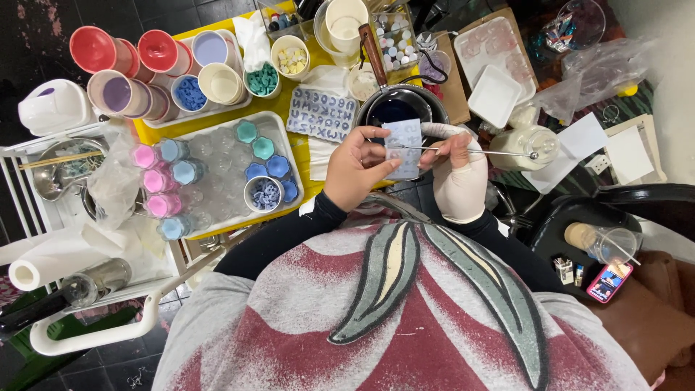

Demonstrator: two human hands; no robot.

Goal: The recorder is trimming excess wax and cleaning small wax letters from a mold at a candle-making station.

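My left hand (356,168) holds a small pale blue silicone mould (405,148) by its lower left edge, over a dark pot (394,106) with a brown wooden handle. My right hand (457,174), wearing a white glove, grips a thin metal tool (478,150) whose tip touches the mould's face. Its other end points right toward a glass jar (533,145) of white material. A second mould with raised letters (321,114) lies flat on the yellow table, just left of the pot.
A white tray (284,141) holds pink, blue and teal flower shapes and a cup of blue pieces. Cups and bowls of coloured wax crowd the table's far left. A paper roll (43,264) lies on the white cart. A phone (610,281) rests at right.
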